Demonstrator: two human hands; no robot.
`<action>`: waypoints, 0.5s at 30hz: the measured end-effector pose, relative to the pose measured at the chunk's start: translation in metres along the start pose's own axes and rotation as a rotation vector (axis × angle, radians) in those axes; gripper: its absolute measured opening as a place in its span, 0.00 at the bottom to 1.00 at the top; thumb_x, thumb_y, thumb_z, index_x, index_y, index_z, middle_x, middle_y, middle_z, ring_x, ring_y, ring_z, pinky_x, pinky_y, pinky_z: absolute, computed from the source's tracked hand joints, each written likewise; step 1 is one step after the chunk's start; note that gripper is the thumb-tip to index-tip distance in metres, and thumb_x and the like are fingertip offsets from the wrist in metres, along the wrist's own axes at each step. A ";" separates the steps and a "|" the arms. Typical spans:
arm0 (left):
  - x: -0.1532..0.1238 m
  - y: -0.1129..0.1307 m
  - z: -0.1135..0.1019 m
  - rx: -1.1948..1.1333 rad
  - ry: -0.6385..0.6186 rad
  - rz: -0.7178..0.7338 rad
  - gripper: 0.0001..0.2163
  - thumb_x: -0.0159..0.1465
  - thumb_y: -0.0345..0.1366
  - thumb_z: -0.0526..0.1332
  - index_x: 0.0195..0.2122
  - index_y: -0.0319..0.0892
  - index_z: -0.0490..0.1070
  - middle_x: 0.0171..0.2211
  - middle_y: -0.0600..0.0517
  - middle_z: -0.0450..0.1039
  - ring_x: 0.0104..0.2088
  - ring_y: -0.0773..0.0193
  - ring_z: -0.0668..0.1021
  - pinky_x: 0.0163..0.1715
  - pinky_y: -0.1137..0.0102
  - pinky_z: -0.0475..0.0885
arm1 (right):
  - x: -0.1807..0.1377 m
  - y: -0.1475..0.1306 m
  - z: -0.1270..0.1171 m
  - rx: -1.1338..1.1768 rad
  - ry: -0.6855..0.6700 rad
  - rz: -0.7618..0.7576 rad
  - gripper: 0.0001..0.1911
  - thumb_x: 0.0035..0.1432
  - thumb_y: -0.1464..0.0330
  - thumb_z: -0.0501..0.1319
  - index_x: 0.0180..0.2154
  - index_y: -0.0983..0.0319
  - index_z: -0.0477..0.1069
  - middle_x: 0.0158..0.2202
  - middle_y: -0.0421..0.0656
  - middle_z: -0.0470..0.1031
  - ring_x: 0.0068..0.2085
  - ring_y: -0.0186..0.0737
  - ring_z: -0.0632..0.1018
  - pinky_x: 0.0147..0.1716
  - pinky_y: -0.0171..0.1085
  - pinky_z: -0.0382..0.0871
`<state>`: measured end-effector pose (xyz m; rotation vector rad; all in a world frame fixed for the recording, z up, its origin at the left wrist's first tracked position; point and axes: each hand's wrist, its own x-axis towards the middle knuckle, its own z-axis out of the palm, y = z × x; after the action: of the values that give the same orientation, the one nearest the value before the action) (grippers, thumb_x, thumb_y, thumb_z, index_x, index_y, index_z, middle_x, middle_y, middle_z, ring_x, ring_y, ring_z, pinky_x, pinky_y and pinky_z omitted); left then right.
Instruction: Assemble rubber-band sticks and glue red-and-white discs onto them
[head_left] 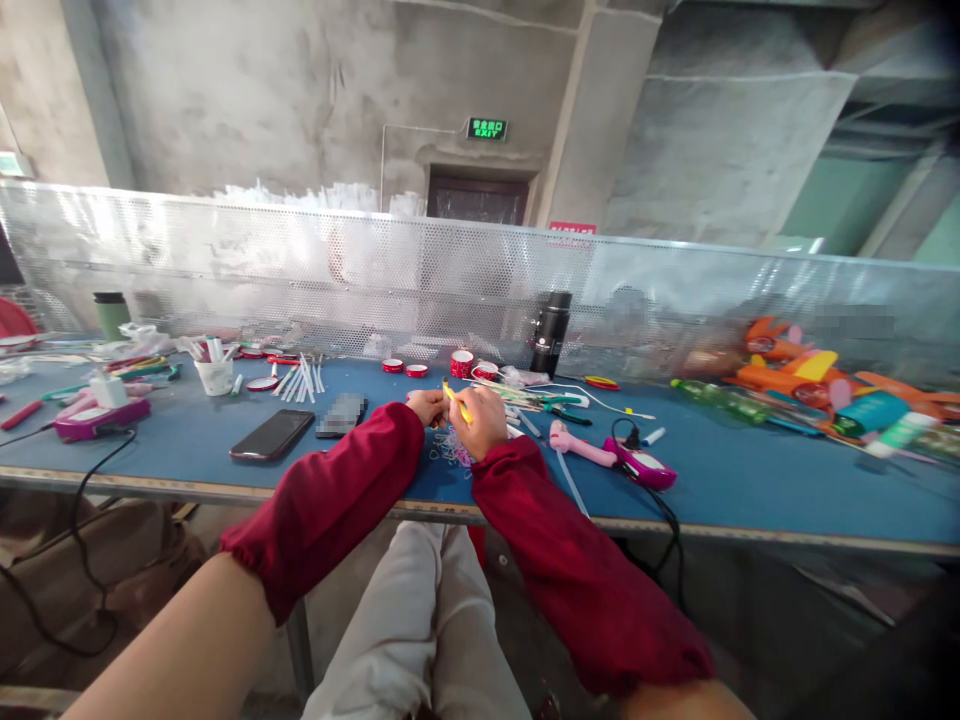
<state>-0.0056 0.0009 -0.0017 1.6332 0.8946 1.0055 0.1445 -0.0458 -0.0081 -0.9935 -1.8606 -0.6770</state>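
Observation:
My right hand (484, 415) is closed around a slim yellow pen-like tool (457, 402), whose darker tip points up and to the left. Close beside it, my left hand (427, 407) is pinched, and whatever its fingers hold is too small to make out. Both hands are over the blue tabletop (405, 482), almost touching each other. A small heap of thin pink and pale loops (456, 449) lies just below them. White sticks (525, 420) and a tangle of thin pieces lie right of my right hand.
Two phones, one a dark phone (273, 436), lie to the left near a white cup (215, 374) of sticks. Red round tins (462, 363) and a black bottle (551, 335) stand behind. A purple glue gun (643, 466) with a cord lies right; orange toys (787, 372) sit farther right.

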 end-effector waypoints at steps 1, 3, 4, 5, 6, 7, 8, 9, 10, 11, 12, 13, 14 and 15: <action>0.000 0.000 0.000 -0.002 0.002 0.002 0.10 0.63 0.36 0.62 0.27 0.37 0.67 0.15 0.58 0.68 0.13 0.74 0.69 0.15 0.79 0.59 | 0.000 0.000 0.000 -0.004 0.005 0.010 0.06 0.63 0.66 0.56 0.34 0.60 0.68 0.31 0.44 0.70 0.38 0.43 0.69 0.40 0.40 0.57; 0.001 -0.001 0.000 -0.010 0.006 0.006 0.10 0.63 0.36 0.63 0.27 0.37 0.66 0.16 0.57 0.69 0.13 0.75 0.69 0.14 0.79 0.58 | 0.001 0.001 -0.001 -0.008 0.025 0.047 0.06 0.63 0.67 0.56 0.34 0.60 0.68 0.30 0.44 0.70 0.37 0.43 0.69 0.40 0.41 0.57; 0.001 -0.001 0.000 -0.015 0.007 0.006 0.11 0.63 0.37 0.63 0.27 0.37 0.66 0.17 0.57 0.70 0.13 0.75 0.69 0.14 0.79 0.58 | 0.001 0.002 -0.002 -0.006 0.038 0.065 0.05 0.63 0.67 0.56 0.34 0.60 0.68 0.30 0.44 0.71 0.37 0.43 0.69 0.41 0.41 0.57; 0.001 0.000 0.000 -0.021 0.008 0.004 0.11 0.62 0.38 0.63 0.27 0.37 0.66 0.17 0.56 0.70 0.13 0.74 0.70 0.14 0.79 0.58 | 0.001 0.002 -0.002 -0.002 0.051 0.077 0.05 0.62 0.67 0.57 0.34 0.60 0.68 0.30 0.44 0.71 0.37 0.43 0.69 0.41 0.41 0.58; 0.000 0.000 0.000 -0.025 0.006 0.002 0.12 0.61 0.39 0.64 0.26 0.37 0.66 0.18 0.56 0.71 0.14 0.74 0.70 0.14 0.78 0.58 | 0.001 0.003 -0.002 0.004 0.062 0.078 0.05 0.62 0.67 0.57 0.34 0.60 0.69 0.31 0.44 0.71 0.37 0.43 0.69 0.41 0.41 0.58; -0.001 0.001 0.000 -0.025 0.003 0.002 0.13 0.61 0.40 0.65 0.27 0.37 0.66 0.18 0.55 0.71 0.14 0.74 0.70 0.14 0.78 0.59 | 0.000 0.003 -0.002 0.011 0.067 0.068 0.05 0.62 0.67 0.57 0.34 0.59 0.69 0.31 0.44 0.72 0.38 0.43 0.70 0.41 0.41 0.59; -0.002 0.002 0.000 -0.021 0.001 0.002 0.13 0.60 0.41 0.65 0.27 0.37 0.66 0.18 0.55 0.71 0.14 0.74 0.70 0.15 0.78 0.59 | 0.000 0.003 -0.002 0.019 0.066 0.050 0.05 0.62 0.67 0.57 0.34 0.59 0.69 0.31 0.44 0.72 0.38 0.43 0.70 0.41 0.41 0.59; -0.003 0.002 0.000 -0.010 0.001 0.000 0.13 0.60 0.41 0.65 0.27 0.37 0.66 0.18 0.55 0.71 0.14 0.73 0.70 0.16 0.77 0.59 | 0.000 0.003 -0.001 0.025 0.061 0.031 0.05 0.62 0.66 0.57 0.34 0.59 0.69 0.31 0.44 0.72 0.38 0.43 0.70 0.41 0.41 0.59; -0.003 0.003 0.000 0.005 0.002 -0.004 0.12 0.61 0.40 0.65 0.28 0.37 0.66 0.18 0.55 0.70 0.15 0.73 0.70 0.16 0.77 0.59 | 0.000 0.003 0.000 0.029 0.057 0.015 0.05 0.63 0.66 0.57 0.34 0.59 0.69 0.31 0.43 0.72 0.38 0.43 0.70 0.41 0.41 0.59; -0.004 0.004 0.000 0.020 0.007 -0.010 0.11 0.62 0.39 0.63 0.28 0.38 0.66 0.17 0.56 0.69 0.15 0.73 0.69 0.17 0.77 0.59 | 0.000 0.003 0.001 0.030 0.053 0.006 0.05 0.63 0.66 0.57 0.34 0.59 0.69 0.31 0.43 0.72 0.38 0.43 0.70 0.41 0.41 0.59; -0.004 0.004 0.001 0.033 0.013 -0.017 0.10 0.63 0.37 0.62 0.28 0.38 0.66 0.17 0.56 0.68 0.15 0.73 0.69 0.18 0.77 0.59 | -0.001 0.002 0.002 0.029 0.049 0.002 0.05 0.63 0.66 0.57 0.33 0.59 0.69 0.31 0.43 0.71 0.38 0.43 0.70 0.40 0.41 0.59; -0.005 0.004 0.001 0.043 0.017 -0.025 0.09 0.64 0.36 0.61 0.28 0.38 0.66 0.16 0.56 0.67 0.16 0.72 0.69 0.18 0.76 0.59 | -0.001 0.002 0.002 0.027 0.046 0.000 0.05 0.62 0.66 0.57 0.33 0.59 0.69 0.31 0.43 0.71 0.38 0.43 0.70 0.40 0.41 0.59; -0.004 0.004 0.001 0.047 0.019 -0.029 0.08 0.65 0.34 0.59 0.28 0.38 0.66 0.16 0.55 0.67 0.16 0.72 0.69 0.18 0.76 0.59 | -0.001 0.001 0.003 0.024 0.043 0.000 0.05 0.62 0.66 0.57 0.33 0.59 0.69 0.31 0.44 0.71 0.37 0.43 0.70 0.39 0.40 0.59; -0.004 0.004 0.001 0.049 0.019 -0.029 0.08 0.65 0.33 0.58 0.29 0.38 0.66 0.16 0.55 0.67 0.17 0.71 0.70 0.19 0.76 0.59 | 0.000 0.001 0.003 0.021 0.039 0.001 0.05 0.62 0.66 0.57 0.33 0.58 0.69 0.31 0.44 0.71 0.37 0.43 0.70 0.39 0.40 0.59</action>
<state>-0.0058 -0.0043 0.0011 1.6489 0.9596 0.9869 0.1439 -0.0427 -0.0100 -0.9614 -1.8300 -0.6701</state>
